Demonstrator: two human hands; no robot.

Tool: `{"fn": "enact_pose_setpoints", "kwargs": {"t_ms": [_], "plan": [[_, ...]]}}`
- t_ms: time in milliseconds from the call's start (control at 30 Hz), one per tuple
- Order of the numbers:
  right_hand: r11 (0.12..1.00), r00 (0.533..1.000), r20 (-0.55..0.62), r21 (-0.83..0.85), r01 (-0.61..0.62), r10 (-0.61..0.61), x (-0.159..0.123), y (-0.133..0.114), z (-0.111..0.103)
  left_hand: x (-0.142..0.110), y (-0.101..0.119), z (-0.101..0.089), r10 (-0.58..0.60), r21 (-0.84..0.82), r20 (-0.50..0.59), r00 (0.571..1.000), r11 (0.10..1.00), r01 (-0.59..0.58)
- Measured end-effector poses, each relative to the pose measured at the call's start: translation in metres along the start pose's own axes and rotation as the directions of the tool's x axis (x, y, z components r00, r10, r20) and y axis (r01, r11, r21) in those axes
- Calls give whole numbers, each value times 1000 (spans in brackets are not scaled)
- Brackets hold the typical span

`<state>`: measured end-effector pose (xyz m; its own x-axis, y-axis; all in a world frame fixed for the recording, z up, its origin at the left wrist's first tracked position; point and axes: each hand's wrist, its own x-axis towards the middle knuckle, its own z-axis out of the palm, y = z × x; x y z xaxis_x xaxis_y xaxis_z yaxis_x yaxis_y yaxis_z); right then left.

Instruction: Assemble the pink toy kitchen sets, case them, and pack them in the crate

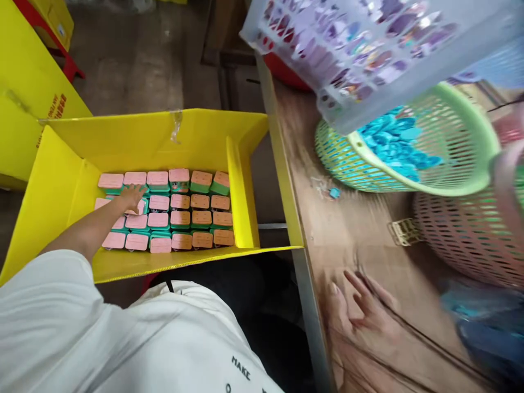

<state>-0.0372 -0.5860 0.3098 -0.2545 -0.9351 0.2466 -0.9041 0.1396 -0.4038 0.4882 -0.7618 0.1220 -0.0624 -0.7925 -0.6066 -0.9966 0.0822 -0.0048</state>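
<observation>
My left hand (pixel 133 200) reaches down into a yellow corrugated box (pixel 164 131). Its fingers are spread over one of the small pink-lidded cases (pixel 159 220), which stand in rows and have green sides. The palm covers part of the case beneath it, which sits slightly askew. My right hand (pixel 366 308) is smeared by motion at the wooden table's near side, its fingers stretched out and apart. Dark thin cords (pixel 403 325) cross in front of it, and I see nothing held there.
On the table (pixel 327 234) stand a green basket (pixel 454 131) of turquoise pieces, a pink basket (pixel 462 234) and a translucent crate (pixel 380 93) of purple pieces. A gold-coloured flat piece (pixel 405 232) lies nearby. Another yellow box (pixel 28 71) stands left.
</observation>
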Motion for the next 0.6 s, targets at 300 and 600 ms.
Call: {"fn": "enact_pose_setpoints", "kwargs": {"t_ms": [300,600], "plan": [[662,373,633,306,684,-679,99,-220,143,8,-36,67,37,83,6,999,996,-38],[614,171,827,242,751,-535,69,-276,275,12,-21,63,142,-7,-104,984,990,-144]]}}
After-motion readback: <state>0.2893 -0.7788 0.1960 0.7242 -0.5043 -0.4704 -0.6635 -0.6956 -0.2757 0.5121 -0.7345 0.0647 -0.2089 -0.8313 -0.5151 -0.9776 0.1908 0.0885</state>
